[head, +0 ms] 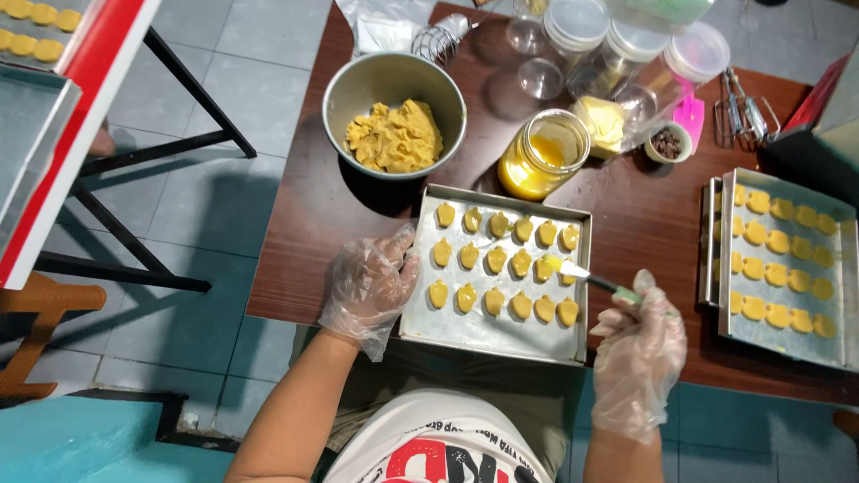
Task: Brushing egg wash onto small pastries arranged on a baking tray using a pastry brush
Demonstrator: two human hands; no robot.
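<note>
My right hand (637, 344), gloved in thin clear plastic, is closed around the green handle of a small brush (591, 278), whose yellow-loaded tip rests on a dough piece (545, 267) near the right end of the middle row. My left hand (371, 284), gloved too, lies spread and flat against the left rim of the metal tray (492, 333), holding nothing, just pinning the tray so it does not slide on the brown surface (318, 215). The tray sits right in front of me with three rows of small yellow dough pieces; the jar of yellow glaze (542, 154) stands just beyond its far edge, and the steel bowl of leftover dough (395, 114) is beside that. To do this well, I judge I should keep the stroke light, so the soft shape does not smear or flatten, and wipe surplus glaze off before each touch, since drips pooling on the tray would likely scorch. Working along one row at a time seems the surest way of missing none. A second tray (787, 344) of pieces lies to my right, well apart.
</note>
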